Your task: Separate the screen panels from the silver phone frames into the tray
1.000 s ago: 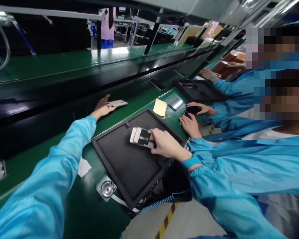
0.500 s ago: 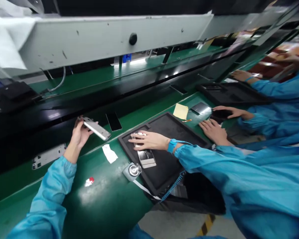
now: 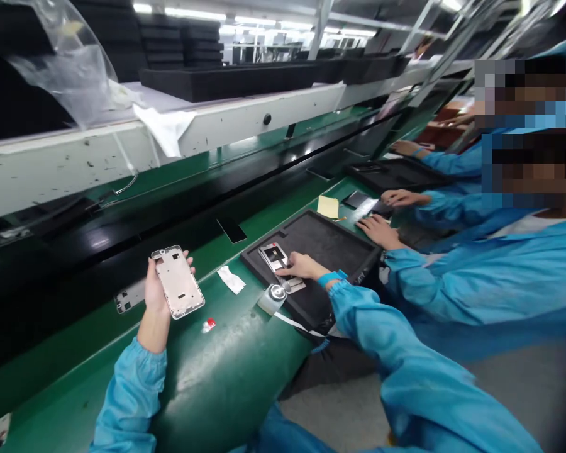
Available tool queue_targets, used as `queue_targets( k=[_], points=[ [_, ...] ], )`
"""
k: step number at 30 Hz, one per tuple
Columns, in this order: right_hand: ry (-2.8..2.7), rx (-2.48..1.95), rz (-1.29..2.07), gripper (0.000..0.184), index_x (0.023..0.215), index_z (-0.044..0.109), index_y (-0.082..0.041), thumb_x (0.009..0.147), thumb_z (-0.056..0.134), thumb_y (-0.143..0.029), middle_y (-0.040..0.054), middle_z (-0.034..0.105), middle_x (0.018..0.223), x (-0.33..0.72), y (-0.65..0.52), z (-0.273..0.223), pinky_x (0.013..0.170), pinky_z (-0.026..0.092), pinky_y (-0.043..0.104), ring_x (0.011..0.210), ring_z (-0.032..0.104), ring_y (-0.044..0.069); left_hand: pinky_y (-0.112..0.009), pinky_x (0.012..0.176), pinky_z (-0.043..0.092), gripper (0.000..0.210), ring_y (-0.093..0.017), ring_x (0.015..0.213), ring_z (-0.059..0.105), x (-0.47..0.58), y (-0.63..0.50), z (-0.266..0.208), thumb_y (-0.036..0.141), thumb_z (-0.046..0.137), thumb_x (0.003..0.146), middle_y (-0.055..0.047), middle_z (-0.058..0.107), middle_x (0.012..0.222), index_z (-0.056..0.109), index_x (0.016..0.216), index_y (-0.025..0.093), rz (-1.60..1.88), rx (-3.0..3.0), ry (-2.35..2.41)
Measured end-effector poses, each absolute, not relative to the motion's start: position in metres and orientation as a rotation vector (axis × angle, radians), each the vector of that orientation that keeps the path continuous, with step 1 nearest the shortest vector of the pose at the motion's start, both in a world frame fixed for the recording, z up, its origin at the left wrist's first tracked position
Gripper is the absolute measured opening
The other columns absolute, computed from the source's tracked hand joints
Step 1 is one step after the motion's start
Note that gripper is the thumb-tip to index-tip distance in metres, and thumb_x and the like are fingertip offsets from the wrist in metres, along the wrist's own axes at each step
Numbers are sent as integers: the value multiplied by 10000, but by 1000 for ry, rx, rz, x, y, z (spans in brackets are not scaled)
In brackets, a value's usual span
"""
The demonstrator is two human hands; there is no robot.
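My left hand (image 3: 156, 286) holds a silver phone frame (image 3: 182, 283) by its edges, its flat face with small cut-outs turned up toward me. My right hand (image 3: 304, 266) is over the black foam tray (image 3: 339, 236), its fingers closed at the edge of another phone frame (image 3: 273, 253) with dark parts inside. A further metal piece (image 3: 296, 285) lies partly under that hand. Close by, in front of the tray, stands a small dispenser bottle (image 3: 274, 297) with a round metal top. The fingertips of my right hand are partly hidden.
On the green bench (image 3: 207, 390) lie a white wipe (image 3: 231, 280) and a red-and-white scrap (image 3: 209, 325). Another phone frame (image 3: 131, 297) and a dark phone panel (image 3: 232, 230) lie on the conveyor side. To the right, co-workers' hands (image 3: 382, 231) work near a yellow note (image 3: 328, 206).
The view has tilted up, showing the shelf and co-workers. My left hand has turned its phone frame face-up. My right hand's spread fingers have drawn together at the frame in the tray.
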State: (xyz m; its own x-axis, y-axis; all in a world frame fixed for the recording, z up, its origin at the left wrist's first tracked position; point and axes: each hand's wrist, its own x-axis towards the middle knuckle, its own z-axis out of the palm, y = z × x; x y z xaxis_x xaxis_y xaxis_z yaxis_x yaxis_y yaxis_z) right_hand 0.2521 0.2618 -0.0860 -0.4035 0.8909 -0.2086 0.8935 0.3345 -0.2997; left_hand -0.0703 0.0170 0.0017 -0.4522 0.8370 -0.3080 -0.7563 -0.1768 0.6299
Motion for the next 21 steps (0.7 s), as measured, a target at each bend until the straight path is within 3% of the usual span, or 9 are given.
queue_targets(
  k=[4, 8, 11, 15, 18, 21],
  points=[
    [2538, 1843, -655, 501, 715, 654, -216, 715, 890, -658, 64, 720, 716, 253, 253, -66, 679, 522, 313, 744, 718, 261, -389, 738, 670, 690, -291, 881, 817, -69, 4, 8, 595, 335, 1113, -216, 810, 1193, 707, 1387, 82, 1740, 185, 824],
    [2660, 1909, -723, 577, 565, 531, -242, 779, 787, -713, -2, 542, 529, 258, 244, -35, 634, 478, 310, 625, 600, 210, -367, 590, 620, 753, -297, 710, 796, -63, -8, 18, 642, 338, 1094, -232, 827, 1023, 709, 1398, 61, 1633, 254, 765],
    [2827, 1972, -772, 676, 548, 422, -266, 822, 629, -848, -26, 405, 479, 262, 238, -2, 579, 433, 316, 573, 487, 187, -352, 586, 602, 758, -295, 679, 793, -51, -16, 21, 644, 305, 1101, -224, 826, 943, 727, 1363, 72, 1537, 368, 704],
    [3115, 1877, -939, 722, 711, 538, -243, 875, 429, -938, 38, 579, 661, 260, 204, 38, 623, 498, 335, 685, 572, 218, -372, 731, 622, 666, -311, 801, 820, -32, -27, 16, 706, 480, 1045, -173, 840, 1021, 683, 1440, 209, 1463, 614, 514],
    [3295, 1584, -1333, 664, 805, 635, -225, 904, 547, -875, 58, 663, 766, 240, 150, 43, 660, 549, 336, 743, 638, 230, -399, 816, 616, 758, -329, 896, 820, -19, -38, 12, 736, 554, 1006, -174, 838, 1074, 575, 1564, 223, 1384, 747, 388],
    [3306, 1246, -1825, 571, 781, 666, -218, 905, 691, -775, 29, 649, 709, 207, 94, 26, 581, 516, 313, 635, 588, 191, -396, 837, 597, 907, -316, 905, 814, -7, -49, 13, 771, 500, 1013, -203, 833, 1074, 396, 1683, 169, 1298, 799, 303]
  ],
)
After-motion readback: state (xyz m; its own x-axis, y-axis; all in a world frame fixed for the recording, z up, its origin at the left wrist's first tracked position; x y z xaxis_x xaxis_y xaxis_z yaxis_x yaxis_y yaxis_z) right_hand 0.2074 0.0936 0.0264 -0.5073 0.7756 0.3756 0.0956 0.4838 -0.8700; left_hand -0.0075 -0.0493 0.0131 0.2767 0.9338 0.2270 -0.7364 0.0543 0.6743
